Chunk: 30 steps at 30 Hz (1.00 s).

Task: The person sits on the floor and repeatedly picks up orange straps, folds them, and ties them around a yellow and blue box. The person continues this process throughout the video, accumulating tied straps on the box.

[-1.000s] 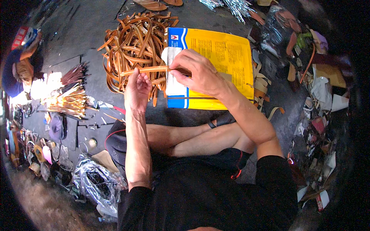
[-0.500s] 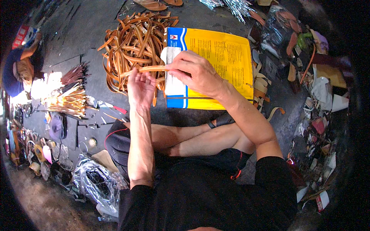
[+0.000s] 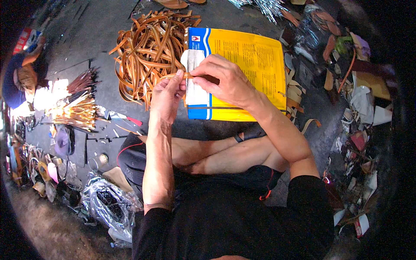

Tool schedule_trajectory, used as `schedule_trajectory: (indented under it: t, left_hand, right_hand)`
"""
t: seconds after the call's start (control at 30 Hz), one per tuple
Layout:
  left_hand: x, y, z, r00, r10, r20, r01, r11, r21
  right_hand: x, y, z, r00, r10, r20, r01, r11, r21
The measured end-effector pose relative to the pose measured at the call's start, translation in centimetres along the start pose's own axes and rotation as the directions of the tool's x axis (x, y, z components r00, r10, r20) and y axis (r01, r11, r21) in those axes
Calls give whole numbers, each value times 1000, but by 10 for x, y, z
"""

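A narrow tan leather strip runs between my two hands, over the left edge of a flat yellow, blue and white sheet metal panel. My left hand pinches the strip between thumb and fingers. On the other side, my right hand grips its end, the fingertips bent over a white patch on the panel. Whether the right fingers hold anything else is hidden. Beyond my left hand lies a large tangled heap of brown leather strips.
Bundles of cut strips lie at the left, near another person. A clear plastic bag sits by my left knee. Scraps cover the floor at the right. Silvery strips and sandals are at the far edge.
My left hand has moved right along the strip, nearer my right hand, and its fingers have closed from a looser, palm-up hold. My right hand has barely shifted.
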<state>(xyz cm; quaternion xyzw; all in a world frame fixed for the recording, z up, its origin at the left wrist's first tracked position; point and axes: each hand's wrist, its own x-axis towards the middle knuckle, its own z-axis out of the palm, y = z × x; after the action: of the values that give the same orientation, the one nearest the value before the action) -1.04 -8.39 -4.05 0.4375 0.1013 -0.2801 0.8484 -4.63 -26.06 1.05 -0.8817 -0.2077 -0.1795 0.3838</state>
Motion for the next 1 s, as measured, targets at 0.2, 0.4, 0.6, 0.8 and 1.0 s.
schedule_trajectory:
  t: [0.2, 0.4, 0.6, 0.8, 1.0]
  left_hand:
    - [6, -2, -15, 997, -9, -80, 11, 1000, 20]
    - [21, -5, -55, 991, 25, -132, -14, 997, 80]
    - [25, -1, -66, 986, 32, -164, -11, 992, 129]
    - [26, 1, -80, 986, 37, -161, -13, 989, 150]
    - [28, 6, -82, 970, 115, -213, -63, 969, 237]
  right_hand:
    - [0, 2, 1, 1000, -26, -5, 26, 1000, -6]
    - [0, 3, 0, 999, -28, 20, 29, 999, -20]
    - [-1, 4, -1, 999, -43, 23, 43, 998, -40]
    - [-3, 4, -4, 998, -3, 64, 6, 999, -41]
    - [9, 4, 3, 993, -102, 63, 105, 993, -51]
